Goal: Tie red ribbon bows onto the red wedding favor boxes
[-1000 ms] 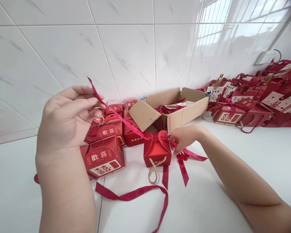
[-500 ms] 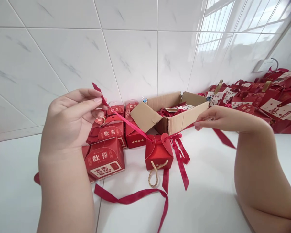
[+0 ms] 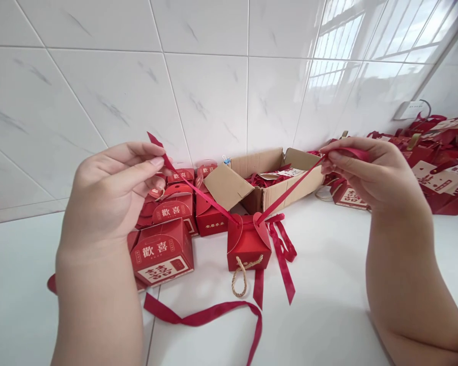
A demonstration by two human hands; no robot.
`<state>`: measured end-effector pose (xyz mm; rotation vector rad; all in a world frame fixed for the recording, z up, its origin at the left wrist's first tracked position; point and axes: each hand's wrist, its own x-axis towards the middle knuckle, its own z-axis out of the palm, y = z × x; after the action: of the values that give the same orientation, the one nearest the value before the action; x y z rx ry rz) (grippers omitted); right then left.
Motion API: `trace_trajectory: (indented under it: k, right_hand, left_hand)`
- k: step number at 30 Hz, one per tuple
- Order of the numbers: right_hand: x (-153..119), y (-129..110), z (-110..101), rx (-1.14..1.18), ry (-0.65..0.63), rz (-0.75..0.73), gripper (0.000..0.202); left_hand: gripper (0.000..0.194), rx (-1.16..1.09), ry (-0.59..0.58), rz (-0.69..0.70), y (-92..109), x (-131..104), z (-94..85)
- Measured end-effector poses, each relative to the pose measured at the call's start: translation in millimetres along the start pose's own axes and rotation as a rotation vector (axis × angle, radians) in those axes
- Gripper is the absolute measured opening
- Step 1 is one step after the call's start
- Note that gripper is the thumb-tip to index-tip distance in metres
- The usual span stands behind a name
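A small red gift box [image 3: 248, 245] stands on the white surface between my arms, with a tan rope loop [image 3: 239, 284] at its front. One red ribbon [image 3: 290, 194] passes through holes in its top flaps and stretches up to both sides in a V. My left hand [image 3: 116, 185] pinches one length near its tip. The other length is held between thumb and fingers of my right hand [image 3: 370, 168], and its tail runs back over that hand. Loose red ribbons [image 3: 209, 313] lie before and beside the box.
Several printed red boxes [image 3: 162, 249] sit at the left. Behind stands an open cardboard box [image 3: 290, 189] with red ribbons and cards inside. More red packages [image 3: 438, 178] are heaped at the far right, along a white tiled wall [image 3: 209, 101].
My right hand has risen, drawing its length of ribbon up from a low slant to a steeper one. My left hand stays nearly in place, still pinching its length.
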<state>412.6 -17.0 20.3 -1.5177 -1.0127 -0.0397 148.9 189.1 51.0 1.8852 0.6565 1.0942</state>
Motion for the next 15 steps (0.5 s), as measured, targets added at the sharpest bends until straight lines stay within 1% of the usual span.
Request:
trace_trajectory:
  k: [2,4,6,9,11,13,15]
  right_hand:
    - [1,0,4,0.191,-0.003,-0.032,0.008]
    - [1,0,7,0.310,0.006,-0.079,0.009]
    - [1,0,9,0.373,0.012,-0.121,0.010]
    - [0,-1,10,0.446,-0.028,-0.162,0.012]
    - [-1,-3,11,0.501,-0.049,-0.174,0.013]
    - [-1,-5,14,0.569,-0.044,-0.167,0.011]
    - [-2,-8,20,0.633,-0.031,-0.129,0.009]
  left_hand:
    - [0.008,-0.057,0.021,0.035,1,-1,-0.7]
    - [0.010,-0.127,0.065,0.103,-1,0,-1.8]
    - [0.012,-0.185,0.096,0.164,-4,3,-3.4]
    - [0.013,-0.221,0.089,0.200,-7,5,-5.6]
    - [0.013,-0.240,0.117,0.239,-6,3,-5.6]
    - [0.013,-0.254,0.160,0.275,-3,0,-2.9]
    - [0.013,-0.279,0.205,0.318,-1,-2,3.3]
